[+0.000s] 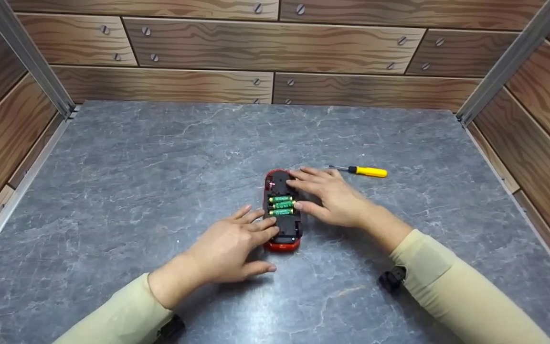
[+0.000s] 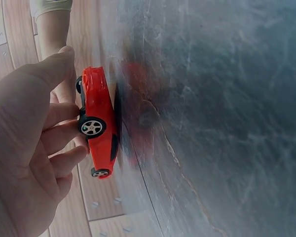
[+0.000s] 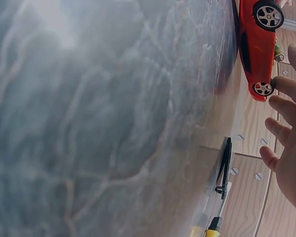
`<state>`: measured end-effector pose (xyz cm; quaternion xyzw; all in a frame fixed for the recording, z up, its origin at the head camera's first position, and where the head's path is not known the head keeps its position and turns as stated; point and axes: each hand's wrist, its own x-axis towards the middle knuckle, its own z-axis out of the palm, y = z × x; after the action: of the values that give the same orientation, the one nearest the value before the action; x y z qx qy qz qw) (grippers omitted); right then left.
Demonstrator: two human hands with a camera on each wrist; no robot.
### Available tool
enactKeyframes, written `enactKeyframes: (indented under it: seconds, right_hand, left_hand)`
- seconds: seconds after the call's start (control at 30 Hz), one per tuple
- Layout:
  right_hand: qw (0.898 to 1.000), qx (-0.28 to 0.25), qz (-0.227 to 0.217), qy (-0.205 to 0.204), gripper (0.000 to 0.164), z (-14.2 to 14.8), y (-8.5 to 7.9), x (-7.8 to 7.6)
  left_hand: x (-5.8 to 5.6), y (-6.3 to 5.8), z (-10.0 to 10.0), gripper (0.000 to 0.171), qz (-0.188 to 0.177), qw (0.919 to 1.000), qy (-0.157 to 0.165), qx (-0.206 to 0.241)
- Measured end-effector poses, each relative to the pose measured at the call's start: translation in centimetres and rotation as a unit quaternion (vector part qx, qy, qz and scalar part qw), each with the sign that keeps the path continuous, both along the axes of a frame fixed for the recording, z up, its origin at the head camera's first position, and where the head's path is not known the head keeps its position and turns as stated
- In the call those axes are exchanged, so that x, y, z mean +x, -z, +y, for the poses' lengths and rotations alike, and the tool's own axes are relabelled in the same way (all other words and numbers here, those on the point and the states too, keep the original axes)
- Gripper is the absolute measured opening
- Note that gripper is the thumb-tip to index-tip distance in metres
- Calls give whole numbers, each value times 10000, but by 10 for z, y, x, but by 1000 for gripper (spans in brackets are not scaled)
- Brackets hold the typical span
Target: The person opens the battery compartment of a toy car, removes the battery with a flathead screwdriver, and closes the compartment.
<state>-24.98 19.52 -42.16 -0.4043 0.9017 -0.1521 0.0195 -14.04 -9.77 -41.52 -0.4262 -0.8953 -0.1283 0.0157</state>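
Note:
A red toy car (image 1: 283, 246) lies upside down on the table, its black underside facing up. Three green batteries (image 1: 282, 205) lie side by side in a bay in the underside. My left hand (image 1: 227, 246) rests its extended fingers on the car's near left part, thumb held apart. From the right, my right hand (image 1: 334, 198) reaches over the far part, its thumb tip at the batteries' right ends. In the right wrist view one battery (image 3: 279, 57) shows above the car's edge. The left wrist view shows the wheels (image 2: 92, 127) beside my left fingers.
A yellow-handled screwdriver (image 1: 371, 172) lies beyond my right hand, its shaft toward the left. In the right wrist view a thin black plastic piece (image 3: 224, 168) is near it; my right hand hides it in the head view. Wood-patterned walls (image 1: 275, 45) enclose the grey marbled table (image 1: 160, 157).

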Motion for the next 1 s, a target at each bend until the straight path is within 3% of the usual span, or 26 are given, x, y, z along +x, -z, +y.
enactKeyframes:
  seconds: [0.27, 0.57, 1.0]
  right_hand:
    - [10000, -67, 1, -1, 64, 5, 1, 2]
    - [10000, -62, 9, -22, 64, 12, 1, 7]
    - [10000, 26, 82, 17, 62, 31, -2, 25]
  left_hand:
    - [0, 0, -3, 75, -114, 9998, -131, -60]
    - [-2, 2, -9, 74, 65, 9996, -257, 47]
    - [-11, 5, -15, 76, 170, 9984, -506, 210]
